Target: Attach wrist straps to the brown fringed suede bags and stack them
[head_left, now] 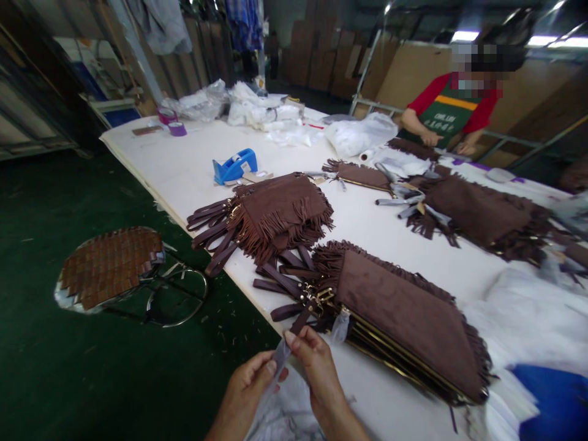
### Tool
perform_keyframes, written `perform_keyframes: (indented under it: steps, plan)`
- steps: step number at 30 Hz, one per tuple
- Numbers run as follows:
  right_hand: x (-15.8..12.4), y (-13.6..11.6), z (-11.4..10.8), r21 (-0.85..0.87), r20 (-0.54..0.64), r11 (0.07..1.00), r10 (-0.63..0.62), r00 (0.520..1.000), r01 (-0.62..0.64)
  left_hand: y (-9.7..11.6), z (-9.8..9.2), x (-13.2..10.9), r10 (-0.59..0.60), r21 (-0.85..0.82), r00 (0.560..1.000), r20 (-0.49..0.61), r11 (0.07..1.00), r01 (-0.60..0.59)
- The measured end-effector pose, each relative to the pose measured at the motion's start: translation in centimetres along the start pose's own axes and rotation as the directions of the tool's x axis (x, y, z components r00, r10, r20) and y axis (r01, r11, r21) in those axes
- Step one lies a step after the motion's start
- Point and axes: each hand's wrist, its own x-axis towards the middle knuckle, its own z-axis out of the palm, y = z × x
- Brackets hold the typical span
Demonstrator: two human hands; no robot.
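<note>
Between both hands, at the table's near edge, is a brown wrist strap (301, 320) whose lower part is wrapped in a greyish plastic sleeve (281, 354). My left hand (252, 383) pinches the sleeved lower end between thumb and fingers. Higher up, my right hand (316, 361) grips the strap where the plastic meets the brown. The strap's top reaches gold clasps (325, 296) at the corner of a stack of brown fringed clutch bags (399, 312). Several bare straps (280, 283) fan out beside that corner. Gold zippers show along the stack's near side.
Another pile of fringed bags (285, 208) lies behind, with a blue tape dispenser (235, 166) beyond it. More bags (478, 208) and plastic bags (361, 131) are farther off. A co-worker (452, 110) in a green apron stands across the table. A stool (113, 263) is at left.
</note>
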Motion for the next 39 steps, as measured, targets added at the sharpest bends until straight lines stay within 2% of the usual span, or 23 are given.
perform_keyframes:
  steps: [3,5,10,13,17,23,26,30,34,36,39]
  plan:
    - [-0.2,-0.2,0.1,0.043,0.078,0.999,0.012,0.997,-0.016,1.4,0.7,0.7,0.110,0.092,0.994,0.022,0.990,-0.111]
    - [-0.3,-0.8,0.3,0.057,0.096,0.998,0.008,0.995,-0.014,2.5,0.7,1.2,0.143,0.144,0.989,0.039,0.979,-0.147]
    - [0.4,-3.3,0.9,0.176,-0.146,0.976,-0.103,0.984,0.129,4.7,-0.6,1.7,0.121,0.276,0.987,0.104,0.950,-0.146]
    - [1.3,-4.1,1.6,0.221,-0.241,0.966,-0.081,0.967,0.136,5.4,-1.4,1.5,0.107,0.324,0.986,0.126,0.935,-0.143]
    - [1.7,-4.1,2.0,0.255,-0.290,0.958,-0.053,0.956,0.130,5.4,-1.1,1.7,0.113,0.323,0.990,0.082,0.937,-0.134]
    - [1.0,-3.8,0.9,0.253,-0.265,0.955,-0.088,0.960,0.157,4.5,2.8,3.5,0.159,0.151,0.985,0.061,0.974,-0.166]
    - [0.8,-3.8,0.4,0.226,-0.266,0.965,-0.068,0.962,0.131,4.7,4.3,4.1,0.181,0.133,0.982,0.050,0.974,-0.186]
    - [0.8,-4.0,0.1,0.243,-0.245,0.962,-0.066,0.967,0.127,5.4,4.4,3.6,0.257,0.275,0.965,0.047,0.926,-0.260]
    - [1.1,-3.6,-0.1,0.301,-0.272,0.939,-0.082,0.959,0.166,5.3,3.7,3.4,0.394,0.472,0.917,0.062,0.798,-0.375]
    - [1.2,-3.4,-0.2,0.321,-0.290,0.928,-0.094,0.952,0.189,5.0,3.8,3.7,0.436,0.516,0.898,0.060,0.756,-0.402]
    - [1.4,-3.3,-0.2,0.352,-0.307,0.915,-0.084,0.948,0.196,5.2,4.5,4.6,0.452,0.512,0.889,0.070,0.749,-0.421]
